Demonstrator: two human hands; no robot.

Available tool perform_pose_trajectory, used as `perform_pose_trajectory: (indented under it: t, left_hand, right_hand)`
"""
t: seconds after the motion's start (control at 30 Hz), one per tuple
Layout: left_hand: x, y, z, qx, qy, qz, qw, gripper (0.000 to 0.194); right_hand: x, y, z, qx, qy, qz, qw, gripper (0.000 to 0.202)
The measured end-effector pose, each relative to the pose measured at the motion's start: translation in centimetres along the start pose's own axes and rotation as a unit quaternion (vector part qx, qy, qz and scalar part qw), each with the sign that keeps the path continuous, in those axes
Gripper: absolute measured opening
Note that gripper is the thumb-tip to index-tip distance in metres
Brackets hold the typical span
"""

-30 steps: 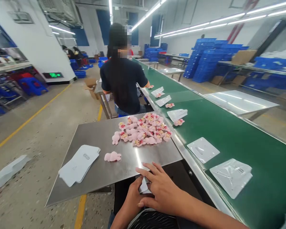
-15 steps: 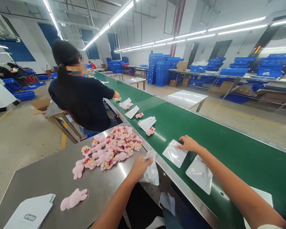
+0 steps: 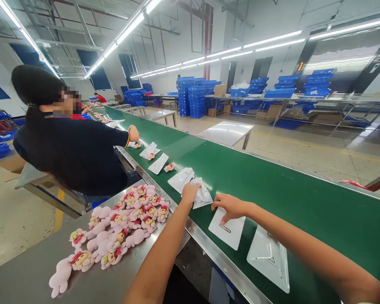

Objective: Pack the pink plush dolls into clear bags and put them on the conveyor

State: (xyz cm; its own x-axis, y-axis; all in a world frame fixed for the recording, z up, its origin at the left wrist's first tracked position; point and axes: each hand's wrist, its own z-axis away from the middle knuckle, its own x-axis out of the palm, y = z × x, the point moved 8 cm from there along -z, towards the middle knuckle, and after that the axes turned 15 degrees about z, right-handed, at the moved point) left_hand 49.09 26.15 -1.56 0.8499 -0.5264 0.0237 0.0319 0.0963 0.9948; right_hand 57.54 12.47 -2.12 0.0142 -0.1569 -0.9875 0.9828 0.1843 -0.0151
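My left hand [image 3: 190, 193] is closed on a white pouch [image 3: 203, 196] over the near side of the green conveyor belt [image 3: 272, 177]. Just right of it, my right hand [image 3: 229, 207] rests on the upper edge of a flat white pouch [image 3: 227, 230] with dark printing, fingers curved and apart. Nearer to me lies another white pouch [image 3: 269, 257], partly under my right forearm. Beyond my left hand sit a further pouch [image 3: 180, 179] and a small pink plush doll [image 3: 169, 167]. A heap of pink plush dolls [image 3: 118, 228] covers part of the metal table [image 3: 22, 274] at left.
A person in a dark shirt [image 3: 72, 156] sits at the left, one arm reaching over the belt. A metal rail [image 3: 221, 257] edges the belt on my side. Metal tables [image 3: 229, 131] and stacked blue crates [image 3: 196, 101] stand beyond the belt.
The view has turned right. My left hand has carried its pouch from beside the table onto the belt. My right hand is still at a pouch, now with its printing showing.
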Motion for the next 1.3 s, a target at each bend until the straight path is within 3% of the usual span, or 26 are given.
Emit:
perform_pose_trajectory:
  t: [0.13,0.27,0.37,0.43,0.53,0.6,0.67,0.77,0.83,0.9,1.0,1.13,1.23,1.3]
  left_hand:
    - [2.3,0.3,-0.8,-0.012,-0.04,0.032,0.999,0.031]
    - [4.1,1.4,0.3,0.01,-0.073,0.085,0.994,0.064]
    - [3.8,1.7,3.9,0.041,-0.098,0.143,0.984,0.07]
    - [3.8,1.1,7.5,0.025,-0.165,0.257,0.952,0.067]
    - [4.1,-0.8,13.3,-0.051,-0.275,0.39,0.877,0.083]
    - [3.5,-2.4,15.8,-0.085,-0.275,0.406,0.868,0.088]
    - [2.3,-3.9,16.7,-0.11,-0.219,0.418,0.875,0.084]
    - [-0.7,-6.2,16.3,-0.151,-0.064,0.438,0.884,0.069]
    - [-2.9,-7.1,16.0,-0.161,0.033,0.441,0.882,0.06]
    - [-4.6,-7.1,15.9,-0.149,0.073,0.435,0.885,0.054]
    - [-6.0,-6.5,16.2,-0.124,0.065,0.407,0.902,0.048]
    - [-6.7,-5.3,16.5,-0.061,0.015,0.332,0.941,0.046]
    - [-6.8,-4.4,16.6,-0.027,-0.016,0.233,0.972,0.037]
    - [-6.4,-3.9,16.6,-0.014,-0.045,0.174,0.984,0.03]
  right_hand:
    - [1.4,0.8,-0.7,0.008,-0.073,-0.029,0.997,0.033]
    - [0.8,1.8,3.2,0.059,-0.09,-0.183,0.977,0.022]
    - [-2.3,1.9,6.8,0.095,0.017,-0.328,0.94,0.025]
    - [-3.8,1.9,8.4,0.143,0.106,-0.422,0.889,0.03]
    - [-3.7,0.6,8.5,0.201,0.199,-0.539,0.794,0.037]
    - [-2.7,-1.3,7.0,0.208,0.226,-0.572,0.761,0.039]
    - [-1.7,-3.3,4.8,0.195,0.221,-0.571,0.767,0.039]
    - [-1.0,-5.0,1.3,0.156,0.165,-0.498,0.837,0.035]
    - [-1.3,-3.9,-0.5,0.184,0.14,-0.386,0.893,0.034]
    - [-1.9,-1.6,-1.8,0.244,0.136,-0.284,0.917,0.036]
    - [-1.9,0.5,-3.8,0.265,0.107,-0.252,0.925,0.038]
    - [-1.7,-0.8,-4.5,0.207,0.076,-0.271,0.937,0.033]
    - [-4.0,-2.4,-2.3,0.191,0.147,-0.308,0.92,0.033]
    - [-6.3,-3.5,-0.3,0.179,0.218,-0.377,0.882,0.035]
